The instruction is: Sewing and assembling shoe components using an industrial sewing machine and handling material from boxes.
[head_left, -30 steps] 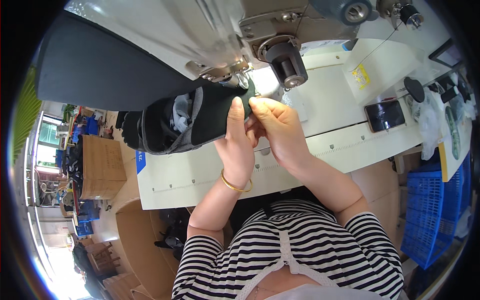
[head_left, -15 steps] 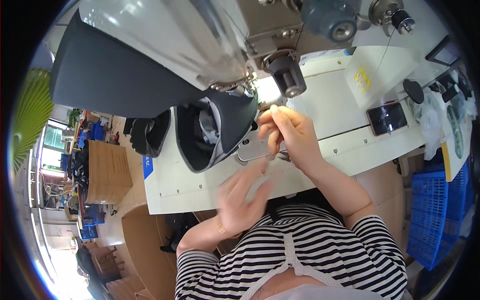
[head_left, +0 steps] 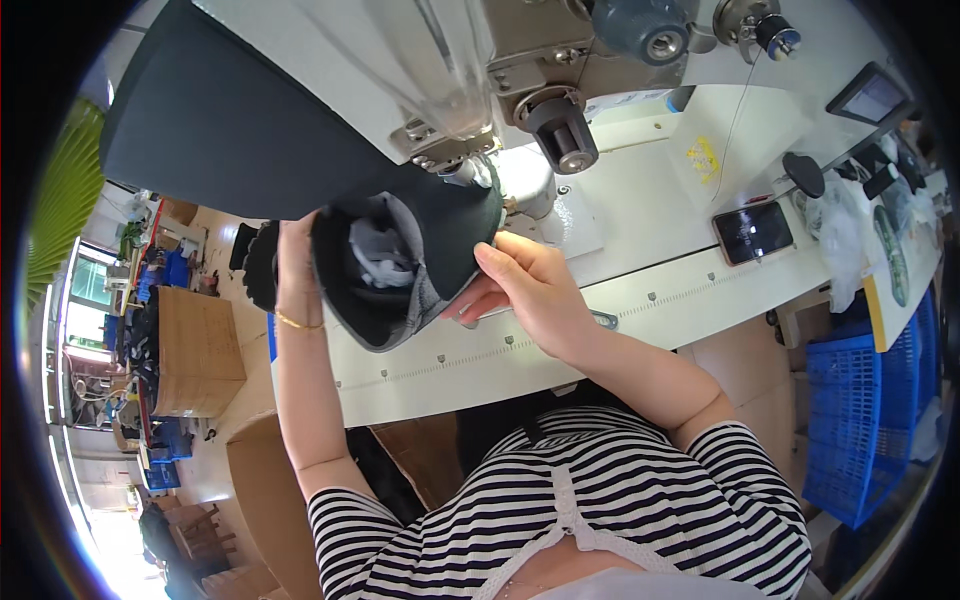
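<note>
A hollow dark fabric piece with a grey lining (head_left: pixel 455 225) sits at the foot of a sewing machine (head_left: pixel 540 60), its open mouth facing me. Crumpled grey cloth shows inside. My right hand (head_left: pixel 535 290) is closed on the piece's right edge, thumb on top and fingers beneath. On the left side, my left hand (head_left: pixel 296 255) reaches up against the piece; its fingers are hidden behind the dark fabric. A broad dark panel (head_left: pixel 230 120) spreads to the upper left, beside the machine head.
A white worktable (head_left: pixel 640 325) with a printed ruler scale carries a phone (head_left: pixel 752 234) on the right. Small scissors-like metal (head_left: pixel 604 320) lie near my right wrist. Blue crates (head_left: pixel 840 420) stand at right; cardboard boxes (head_left: pixel 200 350) stand at left. More dark pieces (head_left: pixel 262 265) lie at the table's left.
My left hand has gone from in front of my body up to the piece's left side. My right hand has moved left and down onto its right edge. The piece has shifted slightly left.
</note>
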`<action>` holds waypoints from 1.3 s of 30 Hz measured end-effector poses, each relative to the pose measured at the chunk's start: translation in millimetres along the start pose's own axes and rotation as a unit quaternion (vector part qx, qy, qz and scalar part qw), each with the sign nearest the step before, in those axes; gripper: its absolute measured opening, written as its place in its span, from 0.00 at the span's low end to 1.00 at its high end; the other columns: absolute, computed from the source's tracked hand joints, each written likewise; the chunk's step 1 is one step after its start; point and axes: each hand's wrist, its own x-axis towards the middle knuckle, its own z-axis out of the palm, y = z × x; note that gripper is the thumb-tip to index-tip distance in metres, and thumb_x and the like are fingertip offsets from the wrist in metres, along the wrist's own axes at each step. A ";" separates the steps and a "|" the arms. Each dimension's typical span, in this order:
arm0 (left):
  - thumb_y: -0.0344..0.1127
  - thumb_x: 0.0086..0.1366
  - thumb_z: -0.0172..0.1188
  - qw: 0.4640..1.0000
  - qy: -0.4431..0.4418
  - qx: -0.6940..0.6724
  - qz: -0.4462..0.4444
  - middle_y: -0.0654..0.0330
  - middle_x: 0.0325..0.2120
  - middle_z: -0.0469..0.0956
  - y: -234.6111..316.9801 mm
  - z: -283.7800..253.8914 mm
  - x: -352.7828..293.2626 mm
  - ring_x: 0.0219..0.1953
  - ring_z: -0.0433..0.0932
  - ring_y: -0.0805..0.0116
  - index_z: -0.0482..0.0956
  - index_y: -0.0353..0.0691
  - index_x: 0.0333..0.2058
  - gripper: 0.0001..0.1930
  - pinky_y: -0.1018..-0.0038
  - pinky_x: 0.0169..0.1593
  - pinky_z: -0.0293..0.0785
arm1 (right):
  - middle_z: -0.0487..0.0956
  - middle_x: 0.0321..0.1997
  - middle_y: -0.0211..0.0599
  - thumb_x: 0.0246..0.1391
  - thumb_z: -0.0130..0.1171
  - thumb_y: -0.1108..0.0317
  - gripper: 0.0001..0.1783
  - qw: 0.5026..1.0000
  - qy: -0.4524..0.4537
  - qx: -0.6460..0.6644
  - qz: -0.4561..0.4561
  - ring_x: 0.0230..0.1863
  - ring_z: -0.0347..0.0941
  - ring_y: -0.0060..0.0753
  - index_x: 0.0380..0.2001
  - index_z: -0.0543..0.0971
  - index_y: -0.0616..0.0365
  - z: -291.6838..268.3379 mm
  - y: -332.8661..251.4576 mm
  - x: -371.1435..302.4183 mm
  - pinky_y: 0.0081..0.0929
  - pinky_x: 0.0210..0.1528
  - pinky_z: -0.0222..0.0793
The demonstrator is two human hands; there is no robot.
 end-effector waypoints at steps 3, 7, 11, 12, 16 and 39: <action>0.32 0.65 0.49 0.999 -0.007 0.032 0.028 0.57 0.39 0.78 18.6 13.1 -12.5 0.41 0.78 0.68 0.76 0.29 0.41 0.13 0.74 0.47 0.73 | 0.76 0.27 0.41 0.65 0.43 0.64 0.14 1.000 0.006 0.010 0.000 0.33 0.80 0.39 0.27 0.65 0.60 -0.4 -4.0 -0.4 0.26 0.34 0.78; 0.32 0.66 0.45 0.993 0.053 0.075 0.069 0.57 0.36 0.79 22.2 15.1 -23.9 0.37 0.77 0.72 0.79 0.29 0.37 0.15 0.78 0.46 0.72 | 0.73 0.24 0.37 0.65 0.43 0.64 0.14 1.000 0.019 0.016 0.000 0.29 0.80 0.37 0.26 0.63 0.59 0.3 -6.6 2.1 0.27 0.32 0.78; 0.34 0.69 0.43 0.976 0.106 0.137 0.130 0.54 0.44 0.76 25.0 32.1 -45.5 0.45 0.75 0.69 0.75 0.27 0.43 0.16 0.75 0.52 0.69 | 0.75 0.28 0.37 0.65 0.42 0.65 0.12 0.999 0.027 0.031 0.005 0.29 0.78 0.32 0.31 0.67 0.61 -7.0 -6.1 2.7 0.26 0.34 0.77; 0.34 0.68 0.43 0.970 0.072 0.156 0.172 0.54 0.44 0.76 23.0 29.4 -49.2 0.45 0.75 0.68 0.75 0.26 0.44 0.16 0.75 0.51 0.70 | 0.75 0.28 0.37 0.65 0.42 0.65 0.12 0.999 0.026 0.033 0.004 0.29 0.78 0.32 0.31 0.67 0.61 -7.9 -5.2 2.0 0.26 0.34 0.77; 0.36 0.72 0.37 0.977 0.151 0.023 0.148 0.49 0.51 0.71 16.3 15.3 -69.0 0.54 0.71 0.63 0.69 0.27 0.52 0.20 0.69 0.59 0.65 | 0.77 0.34 0.35 0.65 0.42 0.64 0.13 0.999 0.042 -0.004 0.000 0.32 0.76 0.24 0.41 0.71 0.63 -3.9 -7.9 -6.8 0.23 0.37 0.74; 0.43 0.70 0.49 0.937 0.180 0.153 0.256 0.71 0.24 0.70 18.9 63.7 -96.2 0.27 0.62 0.86 0.76 0.35 0.31 0.17 0.84 0.32 0.56 | 0.73 0.31 0.25 0.67 0.40 0.59 0.19 0.977 0.094 -0.176 -0.070 0.34 0.65 0.13 0.38 0.74 0.63 -13.2 -3.0 -1.7 0.18 0.40 0.64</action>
